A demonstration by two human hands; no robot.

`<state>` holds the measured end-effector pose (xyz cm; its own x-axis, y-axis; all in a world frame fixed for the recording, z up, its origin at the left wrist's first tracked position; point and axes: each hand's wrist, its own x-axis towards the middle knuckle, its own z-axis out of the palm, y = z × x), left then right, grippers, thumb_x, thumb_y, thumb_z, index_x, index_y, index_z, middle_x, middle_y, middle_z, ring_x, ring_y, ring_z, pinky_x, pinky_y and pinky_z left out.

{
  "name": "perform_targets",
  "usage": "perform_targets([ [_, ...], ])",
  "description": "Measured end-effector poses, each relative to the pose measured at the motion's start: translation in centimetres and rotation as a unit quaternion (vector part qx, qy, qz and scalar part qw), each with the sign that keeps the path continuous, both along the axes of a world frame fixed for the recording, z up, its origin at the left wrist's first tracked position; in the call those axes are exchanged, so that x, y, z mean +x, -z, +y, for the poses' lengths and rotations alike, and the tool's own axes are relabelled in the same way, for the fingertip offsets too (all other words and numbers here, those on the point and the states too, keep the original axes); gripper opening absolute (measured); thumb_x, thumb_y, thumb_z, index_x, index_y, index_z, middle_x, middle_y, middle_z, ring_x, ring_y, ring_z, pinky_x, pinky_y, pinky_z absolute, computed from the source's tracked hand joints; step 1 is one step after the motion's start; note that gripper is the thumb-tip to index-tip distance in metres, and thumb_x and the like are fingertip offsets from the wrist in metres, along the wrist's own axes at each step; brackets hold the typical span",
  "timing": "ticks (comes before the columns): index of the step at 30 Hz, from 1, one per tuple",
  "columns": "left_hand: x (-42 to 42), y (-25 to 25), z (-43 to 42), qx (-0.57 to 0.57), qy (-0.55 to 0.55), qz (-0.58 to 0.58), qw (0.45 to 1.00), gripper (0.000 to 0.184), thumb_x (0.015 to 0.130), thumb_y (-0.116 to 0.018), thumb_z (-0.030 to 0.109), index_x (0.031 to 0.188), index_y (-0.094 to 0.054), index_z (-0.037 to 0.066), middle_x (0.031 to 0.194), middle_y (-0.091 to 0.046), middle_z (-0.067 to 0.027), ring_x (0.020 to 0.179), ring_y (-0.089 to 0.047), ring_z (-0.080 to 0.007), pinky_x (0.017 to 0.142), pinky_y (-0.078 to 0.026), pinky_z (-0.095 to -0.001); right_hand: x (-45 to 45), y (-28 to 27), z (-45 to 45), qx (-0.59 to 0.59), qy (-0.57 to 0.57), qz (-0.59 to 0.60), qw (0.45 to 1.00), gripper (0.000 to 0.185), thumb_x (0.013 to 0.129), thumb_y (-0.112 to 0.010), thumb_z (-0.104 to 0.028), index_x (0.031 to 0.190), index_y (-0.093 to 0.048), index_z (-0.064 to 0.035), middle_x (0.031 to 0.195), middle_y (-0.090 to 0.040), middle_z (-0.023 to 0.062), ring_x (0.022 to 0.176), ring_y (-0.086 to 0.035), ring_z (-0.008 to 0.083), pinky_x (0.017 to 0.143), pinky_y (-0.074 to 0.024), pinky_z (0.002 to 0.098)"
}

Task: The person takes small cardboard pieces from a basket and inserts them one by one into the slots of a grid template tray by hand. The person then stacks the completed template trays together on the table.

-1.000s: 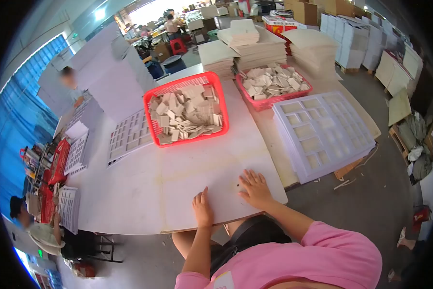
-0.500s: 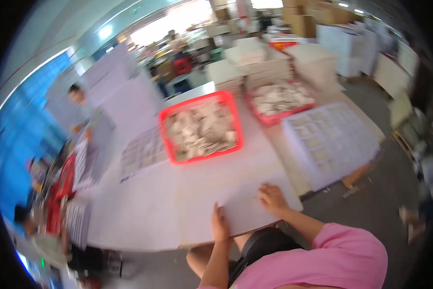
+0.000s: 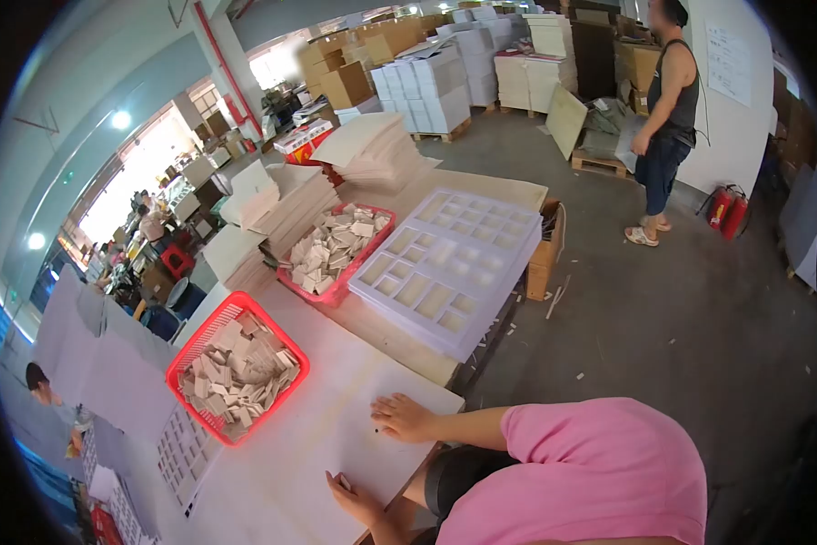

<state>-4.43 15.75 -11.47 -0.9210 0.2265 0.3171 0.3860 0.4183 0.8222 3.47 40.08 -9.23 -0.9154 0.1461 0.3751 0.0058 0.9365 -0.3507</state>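
My right hand (image 3: 403, 419) lies palm down on the white tabletop (image 3: 336, 381), fingers spread and holding nothing visible. A tiny dark speck shows on the surface beside its fingertips. Close to the near edge, my left hand (image 3: 356, 500) rests on its side with the fingers stretched out. I see nothing clearly held in it. Beyond both hands stands a red plastic basket (image 3: 301, 360), filled with small greyish cardboard pieces (image 3: 236, 372). A white sheet with rectangular cut-outs (image 3: 183, 454) lies partly beside the basket.
A second basket (image 3: 336, 295) of cardboard pieces stands farther back. Right of it is a stack of white cut-out panels (image 3: 454, 263). Board stacks (image 3: 372, 150) rise behind. A person (image 3: 672, 118) stands at right near fire extinguishers (image 3: 728, 211); another person (image 3: 49, 391) is at far left.
My view has swung to the right, so the baskets and panels appear farther left and the standing person has come into view. Both hands stay on the tabletop.
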Motion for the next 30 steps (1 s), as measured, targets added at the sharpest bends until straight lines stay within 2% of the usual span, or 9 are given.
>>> perform_targets([
  [3, 0.0, 1.3, -0.3, 0.008, -0.005, 0.000, 1.000, 0.052, 0.080, -0.051, -0.002, 0.132, -0.047, -0.004, 0.122, -0.056, -0.0217, 0.113, -0.052, -0.0368, 0.099, -0.041, -0.0437, -0.1, 0.1, 0.3, -0.006, -0.041, 0.040, 0.998, 0.037, 0.086, -0.062, -0.028, 0.115, -0.060, -0.0052, 0.128, -0.057, 0.0131, 0.127, -0.047, 0.0321, 0.103, -0.0350, 0.0509],
  [4, 1.1, 0.7, -0.4, -0.023, -0.009, 0.045, 0.999, 0.051, 0.079, -0.051, -0.002, 0.130, -0.048, -0.005, 0.122, -0.056, -0.0210, 0.113, -0.052, -0.0379, 0.101, -0.039, -0.0450, -0.5, 1.9, 0.3, -0.040, -0.058, 0.166, 0.984, 0.034, 0.083, -0.066, -0.025, 0.109, -0.063, -0.0038, 0.120, -0.061, 0.0126, 0.121, -0.051, 0.0328, 0.101, -0.0379, 0.0495],
  [6, 1.1, 0.7, -0.6, -0.133, 0.006, 0.086, 0.987, 0.052, 0.079, -0.053, -0.001, 0.131, -0.048, -0.002, 0.124, -0.055, -0.0219, 0.115, -0.050, -0.0395, 0.101, -0.039, -0.0459, -0.9, 2.7, 0.6, -0.047, -0.062, 0.166, 0.983, 0.033, 0.080, -0.070, -0.017, 0.109, -0.064, -0.0027, 0.120, -0.061, 0.0144, 0.118, -0.053, 0.0338, 0.101, -0.0390, 0.0469],
  [7, 0.2, 3.8, -0.1, -0.131, -0.029, 0.121, 0.984, 0.050, 0.079, -0.052, -0.001, 0.129, -0.050, 0.000, 0.123, -0.055, -0.0225, 0.115, -0.049, -0.0395, 0.102, -0.039, -0.0464, -0.9, 2.4, 0.8, -0.052, -0.054, 0.126, 0.989, 0.033, 0.082, -0.068, -0.016, 0.112, -0.064, -0.0027, 0.121, -0.061, 0.0146, 0.120, -0.051, 0.0339, 0.102, -0.0387, 0.0466],
  [8, 0.9, 1.6, 0.1, -0.117, -0.022, 0.152, 0.981, 0.049, 0.079, -0.051, -0.002, 0.129, -0.050, 0.000, 0.124, -0.054, -0.0226, 0.117, -0.048, -0.0400, 0.103, -0.038, -0.0474, -0.5, 0.8, 0.6, -0.053, -0.053, 0.113, 0.991, 0.031, 0.084, -0.066, -0.014, 0.113, -0.063, -0.0027, 0.124, -0.059, 0.0144, 0.122, -0.049, 0.0335, 0.103, -0.0372, 0.0469],
  [11, 0.6, 0.7, 1.1, -0.103, -0.025, 0.103, 0.989, 0.054, 0.079, -0.049, -0.002, 0.133, -0.046, 0.000, 0.129, -0.051, -0.0209, 0.120, -0.047, -0.0374, 0.106, -0.035, -0.0448, -1.5, 2.7, 2.2, -0.002, -0.062, 0.090, 0.994, 0.032, 0.092, -0.056, -0.017, 0.119, -0.059, -0.0014, 0.131, -0.055, 0.0160, 0.127, -0.046, 0.0344, 0.107, -0.0334, 0.0460],
  [13, -0.2, 1.6, 1.5, -0.185, -0.039, 0.145, 0.971, 0.052, 0.080, -0.049, 0.000, 0.133, -0.046, -0.001, 0.128, -0.051, -0.0188, 0.119, -0.047, -0.0351, 0.106, -0.036, -0.0430, -2.3, 3.3, 3.3, 0.007, -0.093, 0.052, 0.994, 0.034, 0.097, -0.051, -0.021, 0.124, -0.055, -0.0016, 0.135, -0.052, 0.0174, 0.129, -0.044, 0.0369, 0.106, -0.0333, 0.0490],
  [16, 0.1, -1.3, 0.5, -0.175, -0.013, 0.079, 0.981, 0.051, 0.081, -0.049, 0.002, 0.131, -0.047, -0.002, 0.126, -0.051, -0.0168, 0.119, -0.047, -0.0327, 0.105, -0.036, -0.0415, -2.2, 1.9, 2.2, 0.012, -0.103, 0.045, 0.994, 0.037, 0.100, -0.046, -0.025, 0.127, -0.053, -0.0010, 0.138, -0.049, 0.0190, 0.128, -0.045, 0.0387, 0.106, -0.0329, 0.0497],
  [30, 1.1, -2.6, 0.1, -0.172, -0.016, 0.105, 0.979, 0.046, 0.079, -0.052, 0.003, 0.124, -0.053, -0.001, 0.120, -0.052, -0.0149, 0.115, -0.047, -0.0300, 0.103, -0.036, -0.0391, -1.8, 2.1, 2.4, 0.036, -0.100, 0.033, 0.994, 0.041, 0.101, -0.042, -0.028, 0.127, -0.054, 0.0012, 0.139, -0.049, 0.0201, 0.130, -0.043, 0.0395, 0.107, -0.0328, 0.0489],
])
